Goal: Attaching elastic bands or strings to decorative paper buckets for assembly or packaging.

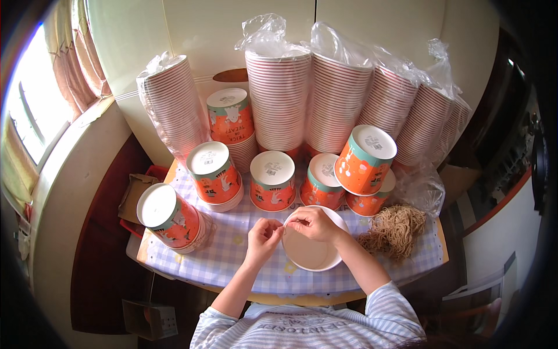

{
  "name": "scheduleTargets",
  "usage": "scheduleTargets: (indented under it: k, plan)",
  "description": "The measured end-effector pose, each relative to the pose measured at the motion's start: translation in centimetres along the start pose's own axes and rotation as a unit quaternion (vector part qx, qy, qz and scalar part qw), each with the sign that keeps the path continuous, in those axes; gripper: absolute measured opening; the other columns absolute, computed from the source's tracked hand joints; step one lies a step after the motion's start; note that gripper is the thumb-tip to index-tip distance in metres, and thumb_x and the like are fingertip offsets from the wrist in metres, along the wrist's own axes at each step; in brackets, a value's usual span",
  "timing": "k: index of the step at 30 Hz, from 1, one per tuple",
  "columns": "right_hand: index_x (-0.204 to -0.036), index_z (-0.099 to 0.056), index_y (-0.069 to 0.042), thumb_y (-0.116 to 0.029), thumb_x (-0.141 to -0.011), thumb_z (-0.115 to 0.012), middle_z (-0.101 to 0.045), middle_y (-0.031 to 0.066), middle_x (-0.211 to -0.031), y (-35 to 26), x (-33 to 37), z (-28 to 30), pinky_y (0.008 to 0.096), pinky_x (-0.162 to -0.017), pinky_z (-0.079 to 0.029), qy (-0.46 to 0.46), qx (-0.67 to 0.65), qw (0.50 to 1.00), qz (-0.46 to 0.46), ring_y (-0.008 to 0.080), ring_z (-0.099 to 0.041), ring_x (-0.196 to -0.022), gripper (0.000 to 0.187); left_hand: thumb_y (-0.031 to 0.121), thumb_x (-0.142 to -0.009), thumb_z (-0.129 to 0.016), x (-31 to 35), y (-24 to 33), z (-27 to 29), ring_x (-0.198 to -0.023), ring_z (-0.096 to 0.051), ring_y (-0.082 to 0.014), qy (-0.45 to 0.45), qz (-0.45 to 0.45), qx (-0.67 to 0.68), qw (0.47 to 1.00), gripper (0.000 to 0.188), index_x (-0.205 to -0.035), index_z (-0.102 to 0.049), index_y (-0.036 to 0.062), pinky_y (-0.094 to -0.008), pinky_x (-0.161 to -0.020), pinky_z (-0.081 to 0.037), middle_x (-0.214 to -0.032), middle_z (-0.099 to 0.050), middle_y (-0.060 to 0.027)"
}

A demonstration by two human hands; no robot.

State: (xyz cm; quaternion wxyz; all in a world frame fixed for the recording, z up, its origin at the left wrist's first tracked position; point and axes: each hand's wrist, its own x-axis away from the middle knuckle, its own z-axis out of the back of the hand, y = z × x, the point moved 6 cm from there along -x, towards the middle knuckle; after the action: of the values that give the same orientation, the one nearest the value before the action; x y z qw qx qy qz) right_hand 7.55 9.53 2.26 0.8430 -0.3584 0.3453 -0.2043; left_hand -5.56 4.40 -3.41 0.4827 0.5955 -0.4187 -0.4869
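Both hands meet near the centre of the frame, over the left part of the rim of an open white tub (314,256). The left hand (264,238) has its fingers curled and its thumb and forefinger drawn together. The right hand (314,224), palm down, reaches across the tub's mouth with its fingertips likewise brought together, just beside those of the left. Whether a thin strand lies between the fingertips is too small to tell. The tub stands mouth upward on a table, its pale interior visible.

To its right, a loose tangle of tan twine (398,232) lies on the blue-and-white checked tablecloth (224,262). Beyond the tub, upturned orange paper buckets (273,183) with green bands and white bases form an uneven row; at centre right, one tilted bucket (365,163) sits higher than its neighbours. At centre left, a leaning stack (171,218) shows the same orange print.

Across the upper middle of the frame, tall stacks of nested buckets (276,99), wrapped in clear plastic, stand before a pale wall (209,26). A cardboard box (135,198) lies at the left, beyond the table edge; a curtain (70,52) hangs beside a bright window (35,93) in the upper left.
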Motion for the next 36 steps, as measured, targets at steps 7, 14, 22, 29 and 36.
scheduleTargets:
  k: [7, 14, 22, 29, 36]
  plan:
    - [-0.077, -0.062, -0.001, -0.008, -0.075, -0.061, -0.062, 0.0075, -0.072, -0.1, -0.1, 0.0, 0.0261, -0.055, -0.045, 0.023, 0.008, 1.000, 0.010, 0.0160, -0.056, -0.061, 0.007, 0.000, -0.067, -0.067, 0.3, 4.1, -0.7, -0.053, -0.043, -0.0070, 0.062, -0.187, -0.217, 0.956, 0.018, -0.082, -0.058, 0.0039, -0.0206, -0.047, -0.038, -0.076, -0.054, -0.0028]
    - [-0.079, -0.060, -0.001, -0.008, -0.076, -0.062, -0.060, 0.0063, -0.069, -0.2, -0.2, 0.1, 0.0260, -0.054, -0.045, 0.011, -0.035, 0.997, -0.072, 0.0132, -0.056, -0.060, 0.008, 0.004, -0.068, -0.068, 0.2, 3.9, -0.7, -0.057, -0.051, -0.0137, 0.050, -0.166, -0.244, 0.954, 0.015, -0.080, -0.060, 0.0062, -0.0253, -0.051, -0.045, -0.080, -0.058, -0.0059]
    - [-0.079, -0.059, -0.002, -0.008, -0.076, -0.063, -0.061, 0.0086, -0.070, 0.2, -0.2, -0.1, 0.0280, -0.055, -0.045, 0.021, -0.015, 0.999, -0.028, 0.0162, -0.058, -0.063, 0.008, -0.001, -0.065, -0.067, 0.3, 4.8, -1.0, -0.055, -0.049, -0.0099, 0.054, -0.213, -0.243, 0.945, 0.017, -0.078, -0.058, 0.0045, -0.0226, -0.047, -0.042, -0.078, -0.057, -0.0044]
    - [-0.078, -0.057, -0.001, -0.007, -0.079, -0.060, -0.061, 0.0092, -0.069, 0.3, -0.2, -0.1, 0.0274, -0.057, -0.045, 0.017, -0.014, 0.998, -0.067, 0.0161, -0.058, -0.062, 0.007, -0.003, -0.067, -0.064, 0.1, 4.3, -1.7, -0.062, -0.061, -0.0176, -0.020, -0.258, -0.259, 0.931, 0.012, -0.075, -0.057, 0.0037, -0.0271, -0.053, -0.050, -0.074, -0.061, -0.0058]
    - [-0.080, -0.057, 0.001, -0.007, -0.080, -0.059, -0.062, 0.0084, -0.070, 1.3, 0.1, 0.0, 0.0264, -0.058, -0.046, 0.025, -0.110, 0.989, -0.099, 0.0120, -0.058, -0.063, 0.008, -0.001, -0.067, -0.065, 0.2, 4.2, -1.3, -0.060, -0.059, -0.0180, 0.020, -0.236, -0.239, 0.942, 0.012, -0.074, -0.057, 0.0045, -0.0264, -0.052, -0.048, -0.073, -0.062, -0.0046]
